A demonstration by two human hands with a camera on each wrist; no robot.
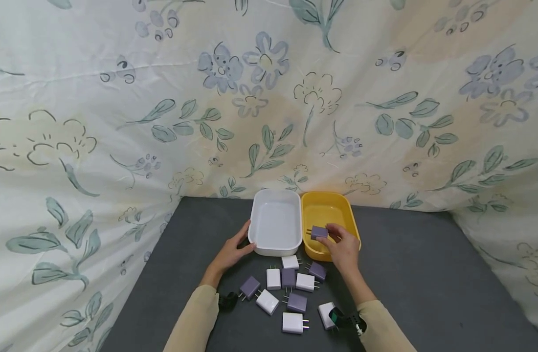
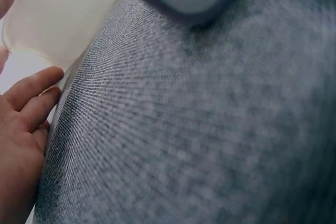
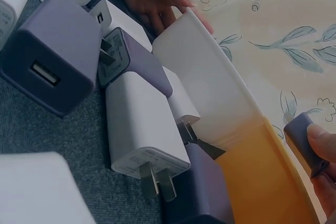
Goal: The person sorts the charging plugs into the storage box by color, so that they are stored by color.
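Note:
A purple charger plug (image 1: 319,232) is pinched between thumb and fingers of the right hand (image 1: 345,248), above the yellow tray (image 1: 356,230). The right wrist view shows the same purple plug (image 3: 303,142) over the orange-yellow wall, held by the fingertips of the right hand (image 3: 324,153). At the white tray's (image 1: 275,252) left side, the left hand (image 1: 229,253) touches the rim with thumb and fingers spread. In the left wrist view the left hand (image 2: 26,129) lies beside the pale tray (image 2: 63,19), its fingers mostly straight.
In front of the trays several white plugs (image 1: 293,323) and purple plugs (image 1: 297,302) lie loosely on the dark table (image 1: 410,274). One white plug (image 1: 326,315) is near the right wrist, partly covered by a strapped device. A floral cloth (image 1: 269,98) hangs behind the table.

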